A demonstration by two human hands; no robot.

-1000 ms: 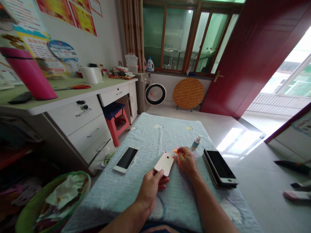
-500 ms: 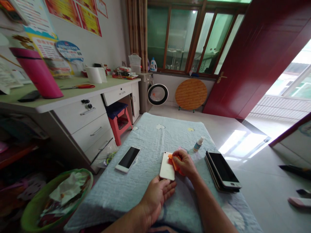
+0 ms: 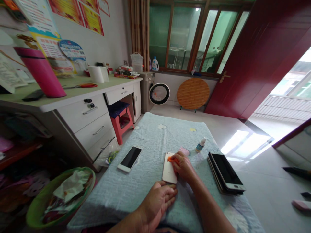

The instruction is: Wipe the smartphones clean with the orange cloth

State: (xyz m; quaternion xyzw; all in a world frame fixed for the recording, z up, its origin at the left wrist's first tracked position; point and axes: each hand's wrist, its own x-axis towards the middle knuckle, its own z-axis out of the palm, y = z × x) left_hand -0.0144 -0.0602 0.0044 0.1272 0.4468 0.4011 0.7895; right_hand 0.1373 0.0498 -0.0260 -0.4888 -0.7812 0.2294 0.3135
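A white smartphone [image 3: 168,173] lies back side up on the light-blue quilted cover [image 3: 155,142]. My right hand [image 3: 183,165] presses a small orange cloth [image 3: 171,159] against the upper part of its back, with the cloth partly hidden under my fingers. My left hand [image 3: 159,199] rests at the phone's lower edge, fingers stretched out and holding nothing. To the left lies another white smartphone [image 3: 130,158], dark screen up. A stack of phones [image 3: 227,171] sits on the right, beyond my right forearm. A small spray bottle [image 3: 200,145] stands behind it.
At the lower left is a green waste basket [image 3: 36,202] with crumpled paper inside. A desk [image 3: 85,92] along the left wall carries a pink thermos [image 3: 41,72], red-handled scissors [image 3: 87,85] and a paper roll [image 3: 97,74]. A red stool [image 3: 121,124] stands under it.
My left hand has moved slightly down, off the lower end of the phone. My right hand has flattened over the orange cloth, which now shows less. The whole view has shifted a little.
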